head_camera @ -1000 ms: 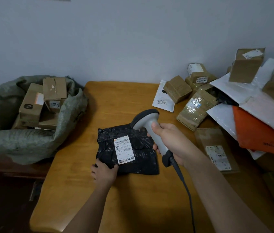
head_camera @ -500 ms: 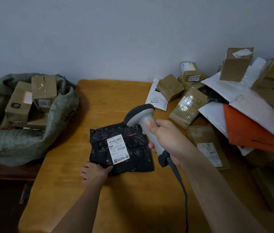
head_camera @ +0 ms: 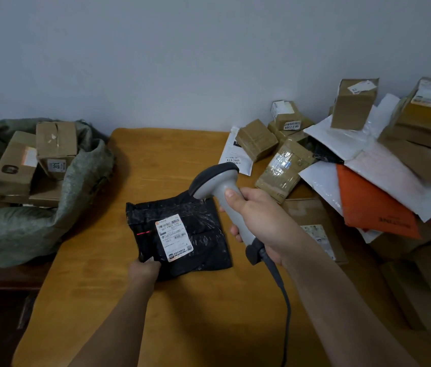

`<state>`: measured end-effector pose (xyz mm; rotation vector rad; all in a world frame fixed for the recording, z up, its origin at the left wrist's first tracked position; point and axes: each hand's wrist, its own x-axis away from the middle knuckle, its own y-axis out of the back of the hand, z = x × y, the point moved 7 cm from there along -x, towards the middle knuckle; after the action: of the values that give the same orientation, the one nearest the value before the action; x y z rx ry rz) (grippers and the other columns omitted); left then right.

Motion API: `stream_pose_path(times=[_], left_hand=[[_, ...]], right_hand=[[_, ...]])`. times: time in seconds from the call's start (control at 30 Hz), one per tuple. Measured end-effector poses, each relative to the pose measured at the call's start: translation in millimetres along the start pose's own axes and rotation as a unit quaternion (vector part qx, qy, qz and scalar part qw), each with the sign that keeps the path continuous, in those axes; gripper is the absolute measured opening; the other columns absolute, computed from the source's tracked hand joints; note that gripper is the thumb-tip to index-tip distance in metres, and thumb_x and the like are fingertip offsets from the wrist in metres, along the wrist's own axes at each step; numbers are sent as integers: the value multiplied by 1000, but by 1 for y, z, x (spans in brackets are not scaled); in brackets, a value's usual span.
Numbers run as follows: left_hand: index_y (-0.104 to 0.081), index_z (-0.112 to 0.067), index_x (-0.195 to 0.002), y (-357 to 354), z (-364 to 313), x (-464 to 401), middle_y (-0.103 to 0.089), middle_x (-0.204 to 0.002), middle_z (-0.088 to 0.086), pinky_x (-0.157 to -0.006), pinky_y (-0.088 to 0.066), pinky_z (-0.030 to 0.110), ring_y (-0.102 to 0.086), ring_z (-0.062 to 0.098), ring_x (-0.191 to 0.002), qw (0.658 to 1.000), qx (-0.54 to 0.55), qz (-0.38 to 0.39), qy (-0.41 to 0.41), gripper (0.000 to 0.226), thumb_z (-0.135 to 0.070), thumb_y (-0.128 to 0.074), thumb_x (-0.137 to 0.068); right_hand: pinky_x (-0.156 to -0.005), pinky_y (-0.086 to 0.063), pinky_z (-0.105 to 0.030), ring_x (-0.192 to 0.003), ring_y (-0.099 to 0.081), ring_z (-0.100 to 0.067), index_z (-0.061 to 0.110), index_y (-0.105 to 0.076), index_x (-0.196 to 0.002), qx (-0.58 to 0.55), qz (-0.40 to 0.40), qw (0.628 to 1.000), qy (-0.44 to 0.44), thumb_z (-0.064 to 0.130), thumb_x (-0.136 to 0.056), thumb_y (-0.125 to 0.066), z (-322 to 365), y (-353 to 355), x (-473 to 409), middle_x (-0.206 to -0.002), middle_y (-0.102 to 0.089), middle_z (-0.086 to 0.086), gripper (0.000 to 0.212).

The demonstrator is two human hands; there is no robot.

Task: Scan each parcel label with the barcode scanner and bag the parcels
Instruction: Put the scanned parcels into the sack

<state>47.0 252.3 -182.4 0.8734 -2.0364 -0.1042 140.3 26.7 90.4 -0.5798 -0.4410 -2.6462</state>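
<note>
Item under scan: one black poly parcel (head_camera: 180, 234), lying flat on the wooden table (head_camera: 156, 160) at centre frame, label side up. Its white label (head_camera: 174, 237) sits near the middle of the bag, turned slightly clockwise, barcode along the top edge.

Your left hand (head_camera: 144, 268) pinches the parcel's lower left corner, fingers curled on the plastic; judged purpose, to keep the slippery bag from sliding and the label flat for the reader. Your right hand (head_camera: 259, 221) is wrapped round the handle of the grey barcode scanner (head_camera: 222, 197), thumb up the back of the neck, the head tipped down and leftward over the parcel's upper right edge. The cable (head_camera: 280, 287) trails toward lower centre.

Beam: a short red line (head_camera: 143, 233) falls on the black plastic just left of the label, not on the barcode. The scan looks unfinished; the aim probably needs to go right and a little up.

Against the frame half a second back: the red line lay then on the plastic above and right of the label; it now lies on the opposite side. Your left hand, then just off the lower left corner, now has hold of it. The scanner grip is unchanged.

Surroundings: a grey-green sack (head_camera: 31, 221) at left frame, off the table's left edge, open and holding several cardboard boxes (head_camera: 55, 149). Upper and centre right: the pile of unscanned parcels (head_camera: 362, 160), brown boxes, white mailers, one orange mailer (head_camera: 370, 205).
</note>
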Motion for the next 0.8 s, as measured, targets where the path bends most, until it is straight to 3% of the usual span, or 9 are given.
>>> stream_pose_path(times=[0.1, 0.3, 0.5, 0.8], left_hand=[[-46, 2, -132, -10, -5, 8, -56, -121, 18, -87, -47, 45, -53, 36, -102, 996, 86, 23, 7, 40, 8, -46, -92], [-44, -2, -134, -24, -12, 20, -53, -120, 15, -94, -46, 49, -51, 36, -105, 973, 218, 73, 4, 47, 16, -37, -92], [-49, -7, -132, -27, -14, 27, -56, -122, 13, -97, -46, 50, -53, 35, -111, 964, 255, 79, -14, 46, 15, -39, -93], [-52, -16, -128, -13, -30, 58, -61, -116, 7, -88, -48, 45, -60, 25, -96, 950, 297, 61, -76, 41, 9, -47, -95]], right_hand=[[-56, -45, -26, -58, -52, -10, 11, -56, -122, -1, 5, 1000, 7, 35, -104, -44, 2, 4, 2, -94, -60, 3, 33], [-56, -45, -26, -59, -52, -10, 12, -57, -120, -18, 21, 999, 17, 35, -104, -44, 6, 12, 7, -96, -61, 2, 30], [-56, -45, -27, -59, -52, -11, 14, -57, -118, -24, 34, 999, 25, 35, -103, -44, 4, 25, 8, -100, -62, 0, 29], [-60, -45, -32, -58, -53, -12, 16, -60, -111, -40, 80, 995, 50, 35, -104, -44, 11, 31, 5, -97, -63, 1, 26]])
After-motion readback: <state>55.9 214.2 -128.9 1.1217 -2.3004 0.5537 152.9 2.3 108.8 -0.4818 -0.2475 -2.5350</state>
